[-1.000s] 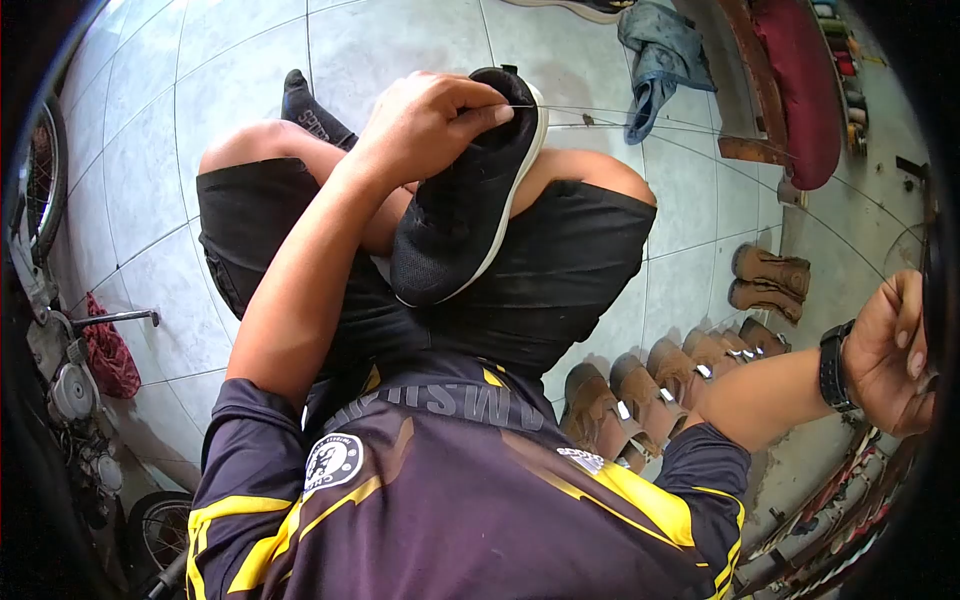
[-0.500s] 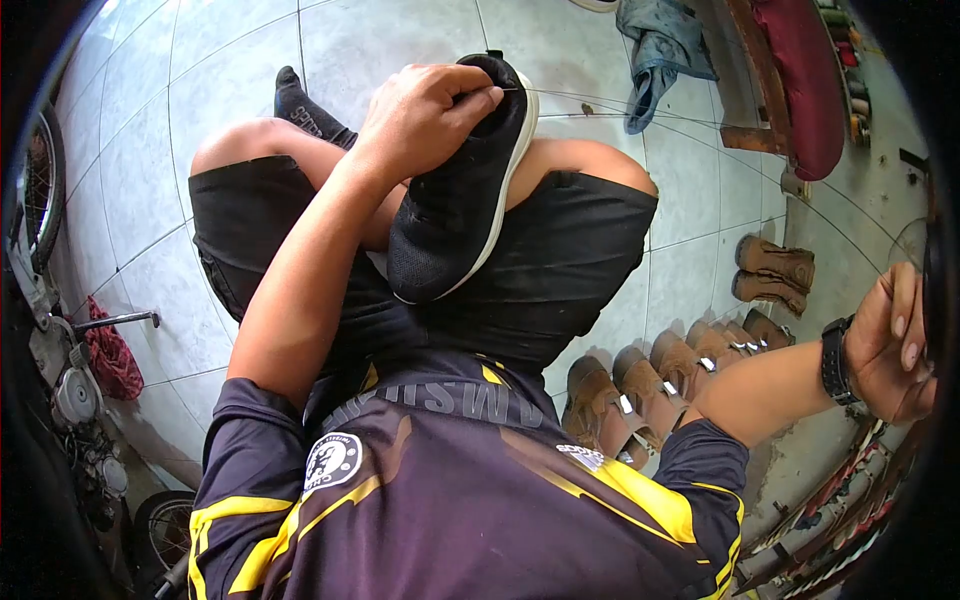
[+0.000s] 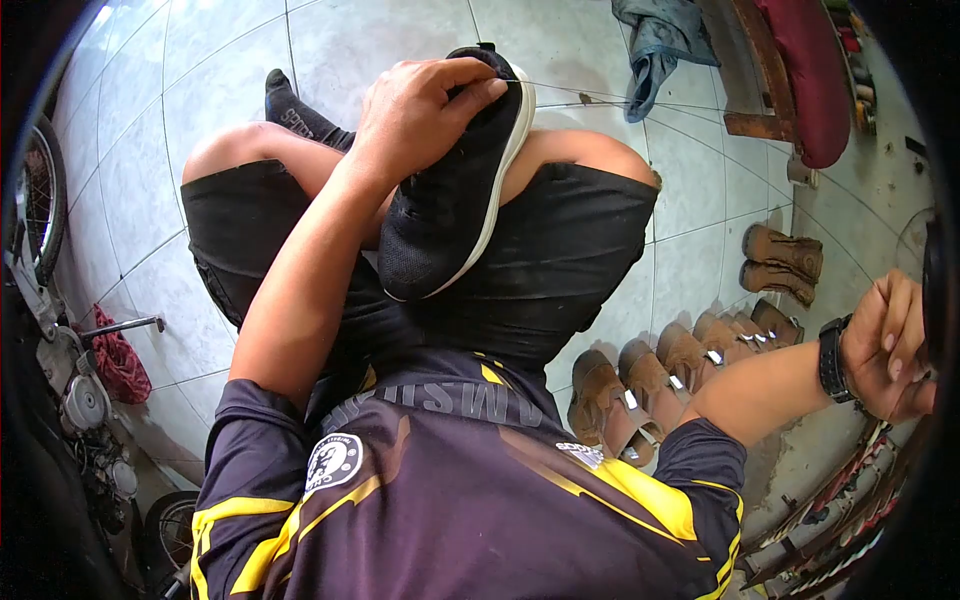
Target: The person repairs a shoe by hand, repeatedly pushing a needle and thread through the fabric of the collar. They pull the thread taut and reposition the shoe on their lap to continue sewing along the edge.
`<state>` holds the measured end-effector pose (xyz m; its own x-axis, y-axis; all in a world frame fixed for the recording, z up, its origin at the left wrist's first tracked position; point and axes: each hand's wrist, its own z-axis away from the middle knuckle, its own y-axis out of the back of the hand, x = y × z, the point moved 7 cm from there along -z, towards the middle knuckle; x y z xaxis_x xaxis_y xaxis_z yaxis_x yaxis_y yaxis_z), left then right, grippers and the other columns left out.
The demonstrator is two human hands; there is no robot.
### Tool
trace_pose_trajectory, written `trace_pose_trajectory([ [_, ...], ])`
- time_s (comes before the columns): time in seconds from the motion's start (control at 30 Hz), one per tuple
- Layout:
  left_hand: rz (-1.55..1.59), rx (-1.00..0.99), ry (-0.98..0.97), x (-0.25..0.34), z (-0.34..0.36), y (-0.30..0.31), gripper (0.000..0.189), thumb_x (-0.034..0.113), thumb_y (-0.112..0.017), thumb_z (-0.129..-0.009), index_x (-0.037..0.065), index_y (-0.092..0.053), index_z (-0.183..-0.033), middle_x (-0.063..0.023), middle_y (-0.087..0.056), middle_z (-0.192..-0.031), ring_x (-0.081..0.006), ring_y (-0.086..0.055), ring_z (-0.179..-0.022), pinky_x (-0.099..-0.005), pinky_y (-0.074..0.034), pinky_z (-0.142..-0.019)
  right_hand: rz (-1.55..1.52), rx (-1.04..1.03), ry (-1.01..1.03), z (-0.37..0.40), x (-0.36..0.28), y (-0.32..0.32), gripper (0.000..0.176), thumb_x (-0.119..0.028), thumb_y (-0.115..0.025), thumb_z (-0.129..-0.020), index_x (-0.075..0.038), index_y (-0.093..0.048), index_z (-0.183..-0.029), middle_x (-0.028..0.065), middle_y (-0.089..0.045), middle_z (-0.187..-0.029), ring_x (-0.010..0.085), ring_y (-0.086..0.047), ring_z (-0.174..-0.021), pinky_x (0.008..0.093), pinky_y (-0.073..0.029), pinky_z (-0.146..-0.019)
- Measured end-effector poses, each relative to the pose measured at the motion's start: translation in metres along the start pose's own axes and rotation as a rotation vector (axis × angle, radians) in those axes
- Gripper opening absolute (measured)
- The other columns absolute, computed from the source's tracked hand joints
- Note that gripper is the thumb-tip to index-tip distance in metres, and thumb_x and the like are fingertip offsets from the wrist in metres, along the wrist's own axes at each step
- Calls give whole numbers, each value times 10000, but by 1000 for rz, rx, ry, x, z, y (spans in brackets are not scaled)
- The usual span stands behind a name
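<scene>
A black sneaker (image 3: 435, 225) with a white sole rests tilted on my lap, toe toward me. My left hand (image 3: 425, 115) is closed at its opening, thumb and forefinger pinching by the collar; the other fingers are partly hidden. From there a thin thread (image 3: 560, 89) runs off to the right in long loose strands. Stretched far out to the right, my right hand (image 3: 888, 345) is closed with curled fingers, and a strand leads toward it. The dark view edge hides part of that hand. A black watch (image 3: 834, 360) circles its wrist.
Several brown shoes (image 3: 605, 395) stand in a row at right, with a brown pair of boots (image 3: 780, 262) beyond. A red-cushioned wooden seat (image 3: 810, 80) and a blue-grey cloth (image 3: 655, 60) lie at upper right. Motorbike parts (image 3: 85, 400) and a red cloth (image 3: 120, 360) are at left.
The sneaker and my left hand sit slightly higher and further left in view, while the floor objects at right shift a little. Both hands keep nearly the same pose.
</scene>
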<state>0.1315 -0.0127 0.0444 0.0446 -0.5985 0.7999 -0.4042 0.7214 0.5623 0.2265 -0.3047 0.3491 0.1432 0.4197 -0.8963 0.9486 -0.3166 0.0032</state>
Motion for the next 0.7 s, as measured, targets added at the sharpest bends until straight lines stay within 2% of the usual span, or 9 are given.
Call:
trace_pose_trajectory([
  [0.1, -28, -58, 8, 3, 0, -3, 292, 326, -741, -931, 65, -769, -1060, -145, -758, -898, -272, -741, -792, -357, -565, -739, 16, 134, 25, 8, -5, 10, 375, -306, -552, -1071, -107, -574, -1389, 21, -625, -1135, 124, -471, -642, 294, -393, -570],
  [0.2, -20, -78, 11, 4, 0, -3, 336, 351, -751, -917, 60, -757, -1084, -139, -766, -935, -275, -747, -809, -364, -572, -754, -247, 131, 3, 41, -25, 51, 128, -123, -728, -842, -92, -696, -961, 4, -689, -1119, 48, -558, -778, 196, -376, -656],
  [0.3, -32, -83, 88, -7, 1, -6, 358, 370, -745, -917, 60, -749, -1095, -144, -767, -945, -279, -749, -816, -372, -573, -761, -192, 243, 107, 50, -48, 73, 210, -22, -615, -862, -33, -677, -1063, 44, -686, -1150, 39, -513, -737, 183, -352, -594],
  [0.37, -24, -51, 73, -7, 2, -4, 349, 378, -733, -924, 68, -754, -1084, -136, -768, -925, -279, -751, -820, -375, -572, -760, -321, 484, 85, 31, -26, 74, 380, -280, -489, -1099, -87, -522, -1424, 40, -656, -1204, 114, -426, -573, 284, -354, -501],
  [0.43, -34, -46, 91, -11, 3, -5, 345, 377, -736, -921, 74, -756, -1084, -131, -770, -926, -274, -752, -822, -374, -572, -757, -376, 429, -102, 47, -32, 120, 359, -298, -513, -1089, -27, -608, -1305, 98, -711, -1103, 164, -468, -545, 325, -410, -507],
  [0.53, -57, -32, 111, -6, 4, -1, 337, 369, -741, -915, 88, -753, -1099, -121, -772, -921, -269, -754, -826, -373, -571, -749, 255, 799, -271, 72, -18, 149, 253, -118, -544, -1024, 23, -627, -1216, 60, -641, -1098, 45, -401, -644, 198, -322, -585],
  [0.57, -72, -20, 110, -3, 4, 1, 334, 362, -743, -913, 96, -749, -1114, -118, -773, -916, -268, -755, -828, -372, -571, -744, 394, 804, -343, 79, -5, 160, 305, -192, -539, -1079, 26, -602, -1282, 46, -597, -1016, 48, -374, -633, 193, -295, -584],
  [0.63, -36, 29, 89, 2, 1, 1, 327, 342, -740, -914, 109, -742, -1143, -118, -771, -905, -277, -753, -821, -375, -570, -741, 436, 730, -487, 93, 13, 182, 306, -241, -526, -1093, 17, -639, -1213, 27, -625, -984, 44, -354, -628, 212, -313, -581],
  [0.7, 1, 78, 69, 6, -3, 2, 326, 322, -736, -915, 122, -735, -1172, -119, -768, -893, -285, -751, -814, -377, -569, -737, 772, 784, -567, 104, 11, 200, 331, -285, -521, -1100, 8, -664, -1162, 15, -648, -968, 40, -344, -624, 211, -301, -569],
])
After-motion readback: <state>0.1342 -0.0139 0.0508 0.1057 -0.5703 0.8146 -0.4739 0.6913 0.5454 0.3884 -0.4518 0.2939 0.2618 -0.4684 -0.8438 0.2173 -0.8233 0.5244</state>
